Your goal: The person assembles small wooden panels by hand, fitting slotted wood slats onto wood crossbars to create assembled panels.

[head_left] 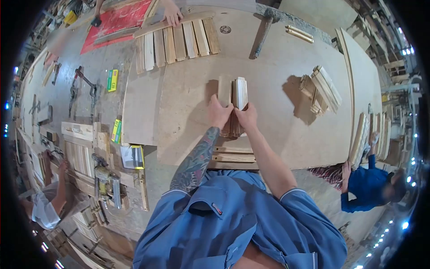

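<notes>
A bundle of narrow wooden slats (241, 92) stands out from between my hands over the middle of the table. My left hand (220, 112) is closed around its left side, where a wider, flat wooden piece (225, 87) shows. On the right side my right hand (247, 117) grips the same bundle, its thumb close to the left thumb. The lower part of the bundle is partly hidden by both hands. Just below it, a few grooved wooden rails (234, 158) lie at the table edge nearest my body.
Crossed stacks of slats (326, 89) sit to the right. A hammer (264, 33) and two short rails (299, 34) lie at the far side. Another person's hand (172, 13) touches a row of slats (179, 42). A person in blue (369, 186) works at right.
</notes>
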The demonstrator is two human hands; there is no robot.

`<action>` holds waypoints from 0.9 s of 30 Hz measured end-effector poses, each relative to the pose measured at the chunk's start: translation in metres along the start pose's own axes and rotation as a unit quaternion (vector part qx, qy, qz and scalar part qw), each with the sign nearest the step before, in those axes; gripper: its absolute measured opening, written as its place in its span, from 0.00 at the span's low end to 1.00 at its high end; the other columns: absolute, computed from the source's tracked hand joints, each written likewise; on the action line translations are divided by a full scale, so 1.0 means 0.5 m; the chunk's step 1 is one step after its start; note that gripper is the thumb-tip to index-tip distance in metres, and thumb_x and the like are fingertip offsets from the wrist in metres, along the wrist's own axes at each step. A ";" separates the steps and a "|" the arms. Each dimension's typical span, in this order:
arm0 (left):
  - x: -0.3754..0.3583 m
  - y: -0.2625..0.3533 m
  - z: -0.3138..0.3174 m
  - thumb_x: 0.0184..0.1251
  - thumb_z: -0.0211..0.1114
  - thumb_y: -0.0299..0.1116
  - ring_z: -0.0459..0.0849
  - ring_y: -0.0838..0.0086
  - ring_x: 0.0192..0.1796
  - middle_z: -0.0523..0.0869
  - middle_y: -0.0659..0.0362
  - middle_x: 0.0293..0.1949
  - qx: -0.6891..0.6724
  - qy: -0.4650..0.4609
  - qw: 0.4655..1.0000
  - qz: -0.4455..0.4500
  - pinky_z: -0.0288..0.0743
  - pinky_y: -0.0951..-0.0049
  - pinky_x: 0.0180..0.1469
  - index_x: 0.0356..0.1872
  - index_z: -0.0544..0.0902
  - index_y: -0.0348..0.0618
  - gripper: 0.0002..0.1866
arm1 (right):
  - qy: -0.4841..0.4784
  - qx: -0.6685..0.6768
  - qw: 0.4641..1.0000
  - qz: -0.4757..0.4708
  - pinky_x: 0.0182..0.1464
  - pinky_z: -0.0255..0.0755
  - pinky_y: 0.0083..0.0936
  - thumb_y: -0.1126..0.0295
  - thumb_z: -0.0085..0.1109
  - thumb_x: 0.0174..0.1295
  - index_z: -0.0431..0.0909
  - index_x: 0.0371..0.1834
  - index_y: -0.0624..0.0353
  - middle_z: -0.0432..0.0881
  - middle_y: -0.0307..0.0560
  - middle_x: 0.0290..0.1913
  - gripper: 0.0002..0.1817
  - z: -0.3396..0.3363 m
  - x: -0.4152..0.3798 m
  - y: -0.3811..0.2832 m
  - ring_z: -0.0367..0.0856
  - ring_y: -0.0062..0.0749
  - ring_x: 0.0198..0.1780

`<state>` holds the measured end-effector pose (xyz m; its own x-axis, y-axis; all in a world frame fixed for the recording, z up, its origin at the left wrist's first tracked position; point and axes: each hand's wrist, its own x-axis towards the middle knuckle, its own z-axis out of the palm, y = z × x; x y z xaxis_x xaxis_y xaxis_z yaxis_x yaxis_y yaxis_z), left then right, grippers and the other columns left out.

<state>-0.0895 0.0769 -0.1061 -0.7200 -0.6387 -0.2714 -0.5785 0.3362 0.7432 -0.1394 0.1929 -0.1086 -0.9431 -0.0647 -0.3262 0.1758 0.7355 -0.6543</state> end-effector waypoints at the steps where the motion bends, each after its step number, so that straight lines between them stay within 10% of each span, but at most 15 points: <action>1: 0.006 -0.005 -0.025 0.53 0.72 0.45 0.80 0.44 0.57 0.81 0.39 0.52 -0.054 0.022 0.998 -0.012 0.74 0.50 0.60 0.59 0.73 0.33 0.35 | -0.020 0.039 0.999 0.029 0.52 0.76 0.42 0.59 0.75 0.49 0.79 0.45 0.67 0.85 0.62 0.44 0.26 -0.001 0.007 0.002 0.85 0.55 0.47; 6: 0.062 -0.113 -0.046 0.55 0.71 0.43 0.77 0.43 0.60 0.80 0.36 0.54 0.077 0.138 0.987 0.012 0.70 0.50 0.64 0.63 0.72 0.33 0.36 | 0.054 0.035 0.998 0.013 0.48 0.75 0.43 0.60 0.74 0.50 0.77 0.41 0.67 0.84 0.59 0.40 0.23 -0.026 0.020 0.040 0.84 0.53 0.44; 14: 0.043 -0.077 -0.048 0.57 0.71 0.43 0.76 0.44 0.60 0.80 0.39 0.55 -0.071 0.081 0.994 0.015 0.70 0.51 0.64 0.63 0.74 0.35 0.34 | 0.079 0.016 0.996 0.044 0.47 0.74 0.43 0.59 0.72 0.51 0.77 0.41 0.68 0.83 0.61 0.38 0.23 -0.024 0.021 0.032 0.83 0.54 0.43; 17: 0.063 -0.140 -0.068 0.59 0.69 0.41 0.76 0.49 0.58 0.79 0.43 0.51 0.082 0.218 0.969 0.081 0.70 0.51 0.63 0.62 0.75 0.38 0.31 | 0.136 -0.092 0.986 0.019 0.45 0.74 0.42 0.53 0.70 0.54 0.77 0.39 0.68 0.83 0.58 0.34 0.25 -0.043 0.044 0.096 0.83 0.49 0.40; 22: 0.041 -0.105 -0.041 0.60 0.69 0.43 0.76 0.46 0.59 0.80 0.42 0.52 0.033 0.130 0.991 0.030 0.69 0.52 0.64 0.63 0.75 0.36 0.32 | 0.018 -0.005 0.999 0.032 0.46 0.75 0.37 0.55 0.73 0.52 0.80 0.41 0.67 0.84 0.56 0.35 0.25 -0.030 0.000 -0.004 0.83 0.47 0.40; 27: 0.062 -0.144 -0.095 0.63 0.68 0.48 0.73 0.48 0.64 0.75 0.39 0.62 -0.057 0.129 0.990 0.018 0.70 0.53 0.63 0.63 0.76 0.32 0.34 | 0.155 0.098 0.983 0.031 0.48 0.76 0.35 0.59 0.74 0.53 0.81 0.46 0.65 0.85 0.49 0.37 0.24 -0.038 0.056 0.113 0.83 0.42 0.40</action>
<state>-0.0518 0.0000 -0.1390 -0.6091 -0.7879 -0.0902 -0.4976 0.2910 0.8172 -0.1612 0.2457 -0.1417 -0.9642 0.2067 -0.1662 0.2580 0.5854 -0.7686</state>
